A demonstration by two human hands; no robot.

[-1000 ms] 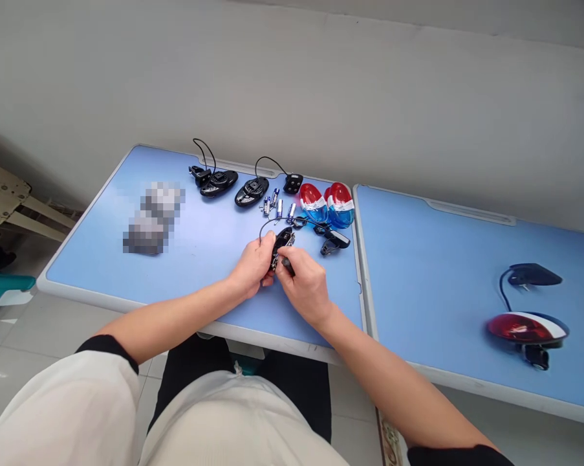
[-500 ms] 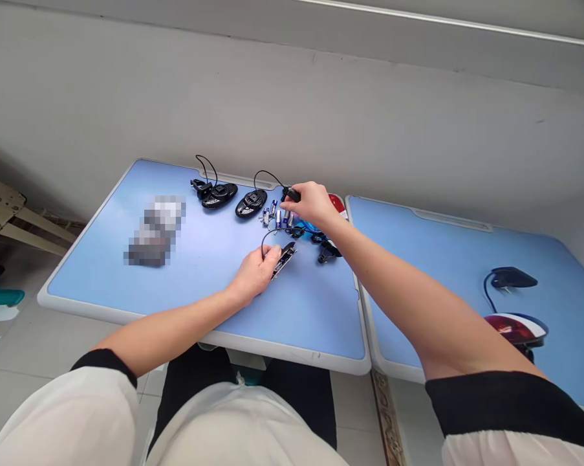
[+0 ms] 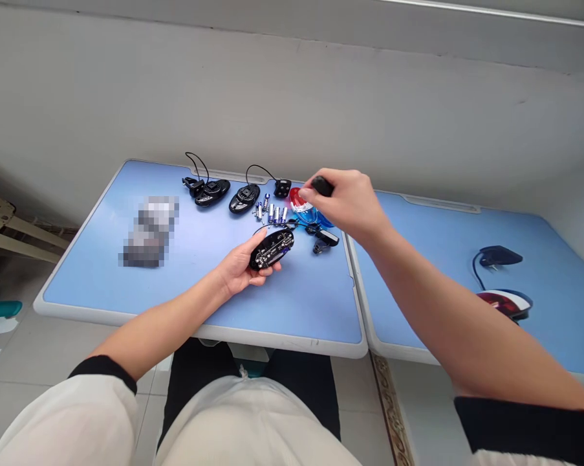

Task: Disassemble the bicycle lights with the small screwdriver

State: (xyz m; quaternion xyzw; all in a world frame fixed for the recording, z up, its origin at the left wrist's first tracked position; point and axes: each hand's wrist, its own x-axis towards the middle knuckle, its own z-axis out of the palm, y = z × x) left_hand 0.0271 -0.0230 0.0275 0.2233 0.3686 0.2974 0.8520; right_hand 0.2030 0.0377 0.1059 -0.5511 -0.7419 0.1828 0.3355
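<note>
My left hand [image 3: 240, 266] grips an oval black casing [image 3: 272, 249] above the table, its open inside with metal contacts facing up. A thin black cable runs from the casing toward the small black parts [image 3: 327, 237] to its right. My right hand [image 3: 354, 197] is closed around the thick black handle of a screwdriver [image 3: 323, 186], as it appears; its shaft is hidden. That hand is above a red, white and blue cover [image 3: 300, 200], which it partly hides. Several blue and silver batteries [image 3: 277, 215] and small screws [image 3: 257, 215] lie between the hands and the wall.
Two oval black casings [image 3: 213, 193] lie toward the back, one cabled to a black button pad [image 3: 282, 188]. A blurred-out item [image 3: 151, 232] lies at the left. On the right table [image 3: 427, 259] are a red and white unit [image 3: 508, 301] and a black cabled part [image 3: 500, 256].
My left hand has turned the casing so its open side faces up. My right hand has moved right with the black-handled screwdriver, away from the button pad. The view has shifted slightly.
</note>
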